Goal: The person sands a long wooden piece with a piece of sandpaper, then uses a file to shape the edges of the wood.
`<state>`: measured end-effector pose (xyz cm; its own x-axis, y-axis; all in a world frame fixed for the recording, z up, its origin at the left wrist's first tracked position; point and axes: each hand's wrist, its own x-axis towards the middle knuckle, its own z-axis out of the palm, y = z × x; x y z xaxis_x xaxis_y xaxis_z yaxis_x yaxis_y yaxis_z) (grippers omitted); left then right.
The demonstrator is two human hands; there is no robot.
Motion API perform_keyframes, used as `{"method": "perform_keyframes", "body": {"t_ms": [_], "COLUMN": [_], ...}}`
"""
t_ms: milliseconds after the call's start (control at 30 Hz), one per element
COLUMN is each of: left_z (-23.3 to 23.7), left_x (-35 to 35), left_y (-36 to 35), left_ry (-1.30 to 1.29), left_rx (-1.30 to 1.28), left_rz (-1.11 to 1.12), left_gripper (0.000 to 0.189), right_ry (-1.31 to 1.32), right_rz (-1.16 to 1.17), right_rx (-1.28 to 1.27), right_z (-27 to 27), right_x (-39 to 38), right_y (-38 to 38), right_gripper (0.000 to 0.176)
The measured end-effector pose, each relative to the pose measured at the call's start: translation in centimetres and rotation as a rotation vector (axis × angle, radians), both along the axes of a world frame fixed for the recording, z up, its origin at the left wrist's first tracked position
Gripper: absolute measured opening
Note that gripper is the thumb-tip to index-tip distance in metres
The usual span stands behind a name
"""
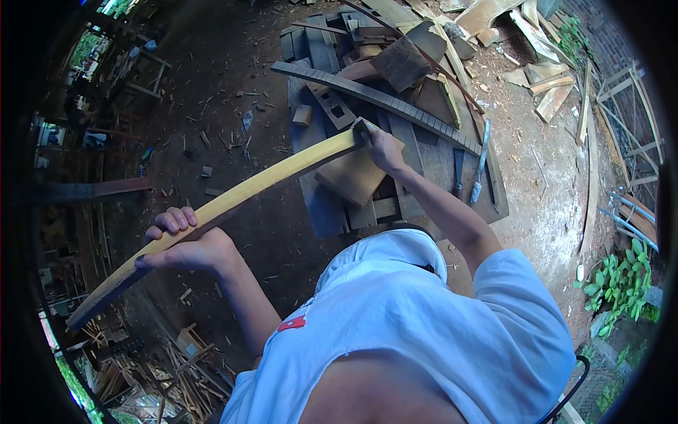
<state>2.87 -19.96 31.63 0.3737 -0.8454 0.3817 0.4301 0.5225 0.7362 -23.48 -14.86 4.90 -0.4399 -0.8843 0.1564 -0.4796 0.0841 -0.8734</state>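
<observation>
A long, curved wooden piece point(272, 175) with a yellowish upper face slants across the view, from low at the left up to the centre. My left hand point(187, 244) is wrapped round its lower part, thumb on the near side and fingertips over the far edge. At the upper end, my right hand point(382, 148) grips the wood beside a small dark part whose nature I cannot make out. Beneath that end stands a low wooden table point(321, 205) with a thick wood block point(357, 177) on it.
Planks and offcuts point(402, 63) are heaped on the table, with a notched long bar point(381, 99) across them. A chisel-like tool point(458, 173) lies at the right. Wood scraps point(191, 346) cover the ground lower left; a leafy plant point(621, 283) grows at the right.
</observation>
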Motion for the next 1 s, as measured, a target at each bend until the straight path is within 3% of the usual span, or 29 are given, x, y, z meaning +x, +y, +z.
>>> {"method": "perform_keyframes", "body": {"t_ms": [67,100,133,233,300,367,433,467,500,533,567,633,700,767,833,900,967,1000], "left_z": [0.4,0.4,0.4,0.8,0.9,1.0,1.0,1.0,1.1,1.0,0.9,1.2,1.7,1.2,1.3,1.4,1.5,1.4], "left_x": [-0.6,-0.6,-0.8,-1.1,-1.3,-1.4,-1.5,-1.7,-1.9,-2.0,-2.0,-2.4,-2.7,-2.2,-2.3,-2.5,-2.4,-2.2], "left_y": [-0.2,-0.4,-0.4,-0.2,0.0,0.1,0.5,0.4,0.2,0.2,0.2,0.2,0.3,0.2,0.4,0.7,0.5,0.4], "left_ry": [-0.02,-0.021,-0.022,-0.021,-0.032,-0.067,-0.085,-0.102,-0.098,-0.081,-0.065,-0.076,-0.096,-0.104,-0.071,-0.085,-0.09,-0.097], "left_rx": [-0.026,-0.017,-0.007,-0.025,-0.024,0.001,-0.039,-0.069,-0.073,-0.086,-0.093,-0.081,-0.036,-0.08,-0.068,-0.084,-0.102,-0.092], "left_rz": [-0.006,0.003,0.011,-0.028,-0.026,0.018,0.005,-0.013,-0.019,-0.03,-0.037,-0.023,0.016,-0.012,-0.007,-0.009,-0.008,0.001], "left_gripper": [0.055,0.056,0.056,0.057,0.057,0.057,0.057,0.057,0.057,0.057,0.056,0.056,0.055,0.054,0.054,0.054,0.054,0.054], "right_ry": [0.065,0.021,0.087,0.054,-0.033,-0.103,-0.018,-0.004,0.014,-0.048,-0.05,-0.006,-0.088,-0.19,-0.011,-0.002,-0.036,-0.074], "right_rz": [0.0,0.023,0.049,0.23,0.091,-0.01,-0.133,-0.086,-0.038,0.0,-0.013,0.152,0.171,0.074,-0.083,-0.123,-0.108,-0.076], "right_rx": [-0.094,-0.072,-0.337,-0.477,-0.339,0.054,0.174,0.09,0.01,0.001,-0.166,-0.31,-0.438,-0.019,0.043,0.315,0.101,0.122], "right_z": [3.0,8.3,8.8,13.0,7.6,1.9,-1.9,-2.3,-2.4,1.1,3.4,10.7,10.4,7.0,0.7,-0.1,-0.6,2.8], "right_x": [2.3,5.0,7.1,8.5,5.5,0.2,-3.1,-2.7,-2.0,0.4,3.1,6.3,5.6,2.2,-1.3,-3.4,-1.7,0.2], "right_y": [0.1,1.0,0.8,1.9,0.7,0.2,0.6,0.2,-0.1,0.3,0.5,2.4,2.2,1.6,1.1,1.1,0.6,0.7], "right_gripper": [0.023,0.025,0.026,0.037,0.036,0.033,0.031,0.028,0.026,0.026,0.027,0.029,0.026,0.026,0.024,0.023,0.029,0.026]}}
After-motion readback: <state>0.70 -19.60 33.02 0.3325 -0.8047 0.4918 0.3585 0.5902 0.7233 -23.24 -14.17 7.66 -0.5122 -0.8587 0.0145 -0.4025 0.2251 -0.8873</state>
